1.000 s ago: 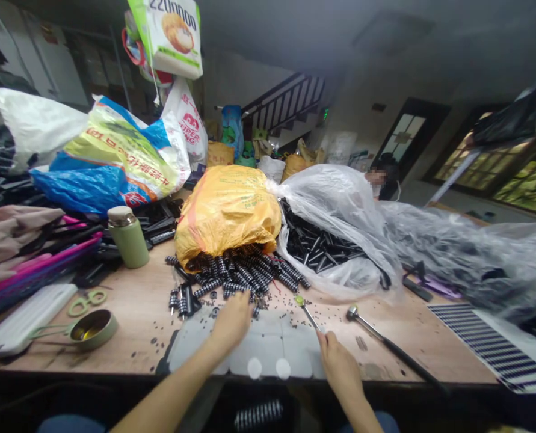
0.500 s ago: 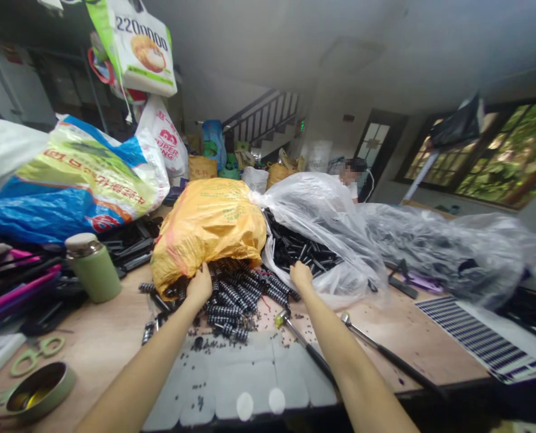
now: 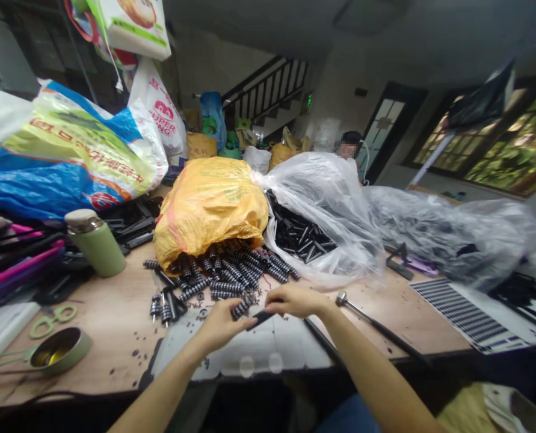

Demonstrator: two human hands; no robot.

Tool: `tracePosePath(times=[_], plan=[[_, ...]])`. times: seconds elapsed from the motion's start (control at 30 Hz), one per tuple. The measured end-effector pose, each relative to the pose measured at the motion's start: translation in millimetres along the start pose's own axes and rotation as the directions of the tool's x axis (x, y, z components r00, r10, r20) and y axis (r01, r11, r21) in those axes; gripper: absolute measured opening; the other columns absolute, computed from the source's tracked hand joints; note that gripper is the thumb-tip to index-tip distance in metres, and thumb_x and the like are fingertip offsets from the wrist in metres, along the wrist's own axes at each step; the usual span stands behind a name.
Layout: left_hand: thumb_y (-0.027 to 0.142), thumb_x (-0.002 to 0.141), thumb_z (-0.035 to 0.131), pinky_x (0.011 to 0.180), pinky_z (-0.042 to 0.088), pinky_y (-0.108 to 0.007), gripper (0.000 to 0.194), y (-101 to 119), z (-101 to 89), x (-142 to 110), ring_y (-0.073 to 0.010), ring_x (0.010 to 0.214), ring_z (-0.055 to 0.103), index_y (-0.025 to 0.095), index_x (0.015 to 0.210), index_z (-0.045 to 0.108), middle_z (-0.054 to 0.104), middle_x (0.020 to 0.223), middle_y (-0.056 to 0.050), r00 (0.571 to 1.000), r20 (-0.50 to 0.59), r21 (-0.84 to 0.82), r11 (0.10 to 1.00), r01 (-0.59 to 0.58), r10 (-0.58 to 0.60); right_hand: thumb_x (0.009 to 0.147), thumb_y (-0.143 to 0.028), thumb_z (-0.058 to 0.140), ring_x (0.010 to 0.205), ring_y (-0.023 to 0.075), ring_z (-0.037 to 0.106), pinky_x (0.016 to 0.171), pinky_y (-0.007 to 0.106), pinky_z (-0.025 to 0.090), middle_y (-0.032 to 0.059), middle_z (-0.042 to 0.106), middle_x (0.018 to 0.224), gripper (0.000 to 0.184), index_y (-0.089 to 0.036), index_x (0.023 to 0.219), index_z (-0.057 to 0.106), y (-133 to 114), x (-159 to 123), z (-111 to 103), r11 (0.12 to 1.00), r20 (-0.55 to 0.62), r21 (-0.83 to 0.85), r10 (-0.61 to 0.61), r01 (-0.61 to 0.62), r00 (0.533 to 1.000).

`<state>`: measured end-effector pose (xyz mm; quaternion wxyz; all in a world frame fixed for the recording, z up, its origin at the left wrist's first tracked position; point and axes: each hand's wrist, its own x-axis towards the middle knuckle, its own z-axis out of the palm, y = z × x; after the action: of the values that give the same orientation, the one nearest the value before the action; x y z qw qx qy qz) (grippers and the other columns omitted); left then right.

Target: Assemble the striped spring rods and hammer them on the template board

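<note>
Over the grey mat my two hands are close together. My left hand is closed on a ribbed black-and-silver cylinder. A smooth black tube is pinched in the fingers of my right hand, its left end close to my left thumb. Whether the tube and the cylinder touch is hard to tell. Beyond my hands, a pile of ribbed cylinders spills from the yellow sack. Many black tubes lie in the clear plastic bag to its right.
A green bottle, scissors and a small pan stand at left. A long-handled tool lies at right, near a striped sheet. Another person is behind the bags.
Both hands have drawn back from the sack and the clear bag and come together nearer me, now holding a ribbed cylinder and a black tube. The view has tilted down.
</note>
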<state>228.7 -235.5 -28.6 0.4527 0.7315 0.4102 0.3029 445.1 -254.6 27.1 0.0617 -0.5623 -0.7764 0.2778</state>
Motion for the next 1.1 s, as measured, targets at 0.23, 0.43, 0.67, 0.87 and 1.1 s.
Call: tracePosePath(times=[0.23,0.43,0.67,0.87,1.1], plan=[[0.039,0.063,0.061,0.032,0.021,-0.018,0.026,-4,15.1,-15,-0.0055,0.03,0.03,0.016,0.06,0.051,0.039,0.036,0.009,0.942,0.021,-0.354,0.879,0.32,-0.335,0.052,-0.054,0.072,0.123,0.0299,0.03,0.1,0.046,0.027,0.0152,0.035,0.132,0.099,-0.017,0.133,0.028,-38,-6,59,0.984,-0.526,-0.142,-0.167,0.107,0.834],[0.037,0.065,0.061,0.036,0.031,-0.02,0.024,-8,23.5,-25,-0.0074,0.035,0.039,0.015,0.058,0.051,0.048,0.043,0.005,0.965,-0.111,-0.264,0.943,0.203,-0.239,0.058,-0.042,0.067,0.125,0.031,0.025,0.102,0.047,0.022,0.0176,0.029,0.135,0.096,-0.011,0.136,0.02,-53,6,98,0.97,-0.627,-0.234,-0.101,-0.063,0.772],[0.029,0.08,0.047,0.078,0.044,-0.037,0.029,-52,17.7,-38,-0.0246,0.092,0.056,0.013,0.101,0.059,0.062,0.097,-0.013,0.958,-0.235,0.532,0.846,-0.015,0.164,0.053,-0.038,0.067,0.122,0.0323,0.029,0.101,0.043,0.023,0.0171,0.034,0.133,0.094,-0.01,0.134,0.027,-21,-9,114,0.937,-0.529,-0.121,0.219,-0.329,0.82],[0.029,0.078,0.051,0.081,0.041,-0.042,0.038,-81,4.6,-76,-0.0281,0.098,0.05,0.014,0.113,0.054,0.059,0.102,-0.014,0.935,-0.251,0.735,0.678,0.016,0.251,0.059,-0.054,0.063,0.126,0.0352,0.028,0.101,0.044,0.023,0.0204,0.03,0.137,0.097,-0.007,0.135,0.026,5,-28,136,0.892,-0.346,-0.062,0.402,-0.448,0.848],[0.032,0.076,0.055,0.08,0.045,-0.036,0.021,-79,-20.3,-86,-0.0215,0.087,0.055,0.019,0.091,0.062,0.062,0.087,-0.006,0.92,-0.322,0.378,0.922,-0.091,0.223,0.055,-0.062,0.065,0.114,0.0406,0.04,0.093,0.051,0.03,0.0238,0.045,0.124,0.093,-0.008,0.127,0.041,-6,-25,130,0.873,-0.438,-0.12,0.38,-0.472,0.815]])
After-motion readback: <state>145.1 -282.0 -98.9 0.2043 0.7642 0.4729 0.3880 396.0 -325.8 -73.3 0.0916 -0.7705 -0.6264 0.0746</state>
